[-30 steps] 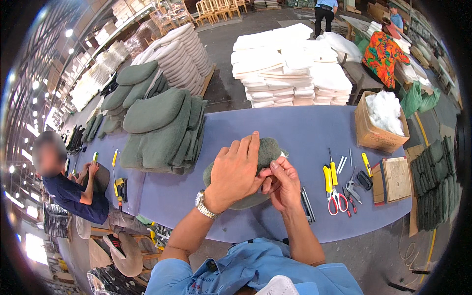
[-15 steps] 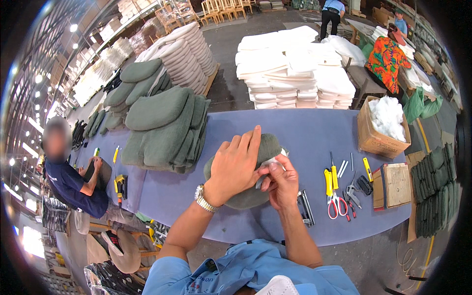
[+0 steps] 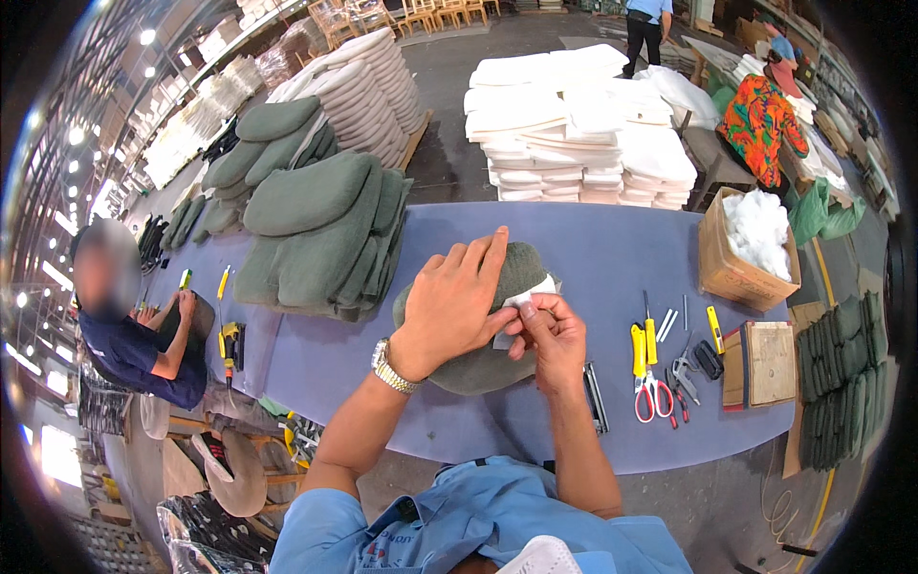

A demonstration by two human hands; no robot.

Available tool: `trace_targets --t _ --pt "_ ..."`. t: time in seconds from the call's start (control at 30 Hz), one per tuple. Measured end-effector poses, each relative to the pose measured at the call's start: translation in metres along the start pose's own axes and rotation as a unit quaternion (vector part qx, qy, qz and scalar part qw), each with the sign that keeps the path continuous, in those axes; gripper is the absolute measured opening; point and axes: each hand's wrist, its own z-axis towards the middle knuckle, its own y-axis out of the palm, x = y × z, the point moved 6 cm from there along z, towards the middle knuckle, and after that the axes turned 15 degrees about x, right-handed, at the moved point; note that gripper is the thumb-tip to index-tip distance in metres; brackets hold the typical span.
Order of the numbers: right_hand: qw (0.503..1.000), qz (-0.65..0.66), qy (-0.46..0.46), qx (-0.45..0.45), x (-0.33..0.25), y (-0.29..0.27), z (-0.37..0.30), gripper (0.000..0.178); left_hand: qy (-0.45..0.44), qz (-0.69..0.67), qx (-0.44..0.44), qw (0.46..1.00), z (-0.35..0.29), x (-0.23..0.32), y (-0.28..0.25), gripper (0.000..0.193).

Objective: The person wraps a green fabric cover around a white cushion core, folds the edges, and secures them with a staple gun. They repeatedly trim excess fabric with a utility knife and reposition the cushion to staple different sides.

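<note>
A rounded dark-green cushion (image 3: 466, 376) lies on the blue-covered table in front of me. My left hand (image 3: 457, 304), a metal watch on its wrist, rests across the cushion with fingers stretched out and its thumb reaching toward my right hand. My right hand (image 3: 553, 337) pinches a small white piece of cloth or paper (image 3: 517, 300) between thumb and fingertips at the cushion's right side. Part of that piece is hidden by my fingers. Most of the cushion's middle is covered by my left hand.
Stacked green cushions (image 3: 311, 206) stand left of me. On the table's right are red-handled scissors (image 3: 655, 400), yellow-handled tools, pliers (image 3: 682, 371) and a carton (image 3: 712, 258) of white stuffing. A stapler-like metal tool (image 3: 596, 397) lies beside my right wrist. A co-worker (image 3: 143, 344) works at left.
My right hand has shifted slightly, and more of the white piece shows between my hands. My left hand stays on the cushion. The whole view has tilted a little.
</note>
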Motion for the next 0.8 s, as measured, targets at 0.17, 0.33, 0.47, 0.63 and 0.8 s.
trace_targets --t 0.17,0.33,0.47,0.63,0.8 --pt "0.97 -0.204 -0.116 0.064 -0.018 -0.012 0.004 0.009 -0.005 0.002 0.007 1.0 -0.001 0.007 -0.006 0.091" --pt "0.896 -0.311 -0.28 0.146 -0.049 -0.005 -0.006 0.014 -0.013 0.005 0.035 0.999 0.0 0.012 -0.001 0.088" --pt "0.928 -0.204 -0.296 0.096 -0.043 -0.002 -0.023 0.009 -0.023 0.011 0.025 0.999 0.001 0.013 -0.005 0.086" --pt "0.989 -0.115 -0.091 0.021 -0.021 0.007 -0.023 0.013 -0.016 -0.002 0.022 1.0 0.0 0.009 -0.005 0.085" --pt "0.998 -0.028 -0.048 0.017 -0.009 -0.003 -0.013 0.018 -0.009 -0.025 0.001 1.0 0.0 0.012 -0.009 0.086"
